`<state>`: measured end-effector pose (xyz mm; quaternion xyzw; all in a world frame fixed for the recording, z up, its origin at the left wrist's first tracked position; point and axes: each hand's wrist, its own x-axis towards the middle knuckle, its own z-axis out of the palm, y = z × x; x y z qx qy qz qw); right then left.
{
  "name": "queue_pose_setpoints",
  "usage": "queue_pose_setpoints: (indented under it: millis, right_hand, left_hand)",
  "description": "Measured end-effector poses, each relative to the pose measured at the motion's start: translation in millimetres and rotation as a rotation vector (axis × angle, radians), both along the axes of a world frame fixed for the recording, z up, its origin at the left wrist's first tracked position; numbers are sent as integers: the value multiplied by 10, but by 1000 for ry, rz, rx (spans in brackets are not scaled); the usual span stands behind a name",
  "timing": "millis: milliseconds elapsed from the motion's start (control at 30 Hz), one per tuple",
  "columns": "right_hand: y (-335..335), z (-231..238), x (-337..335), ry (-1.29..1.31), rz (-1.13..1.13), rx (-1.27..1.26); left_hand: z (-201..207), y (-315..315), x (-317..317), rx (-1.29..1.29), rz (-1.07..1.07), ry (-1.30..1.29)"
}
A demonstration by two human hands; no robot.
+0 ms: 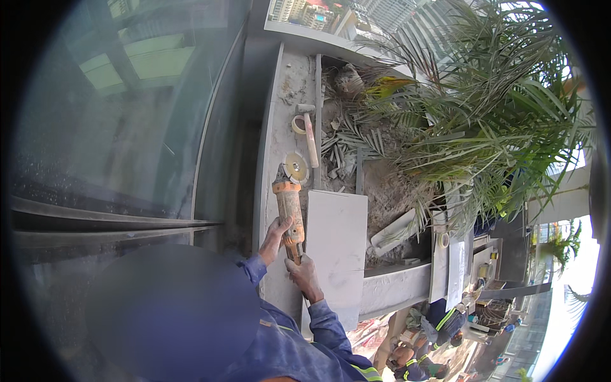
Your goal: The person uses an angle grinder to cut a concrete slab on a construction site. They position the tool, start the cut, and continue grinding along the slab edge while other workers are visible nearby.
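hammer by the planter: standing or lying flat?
Lying flat. The hammer rests along the concrete ledge, head away from the person, handle pointing toward the angle grinder.

Orange angle grinder (287, 200), white tile (335, 245), green palm fronds (484, 121)

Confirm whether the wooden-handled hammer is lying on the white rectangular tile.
No: the wooden-handled hammer lies on the grey concrete ledge, apart from the white rectangular tile.

Concrete ledge (278, 114): hammer (310, 137), tape roll (298, 124), white tile (335, 254).
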<state>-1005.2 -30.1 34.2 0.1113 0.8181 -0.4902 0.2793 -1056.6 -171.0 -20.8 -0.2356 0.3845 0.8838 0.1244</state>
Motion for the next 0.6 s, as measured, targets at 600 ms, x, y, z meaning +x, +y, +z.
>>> queue_pose_setpoints:
  millis: [600]
  right_hand:
    - [-951, 840, -1798, 640, 108, 490]
  left_hand:
    - [1305, -759, -2268, -147, 86, 387]
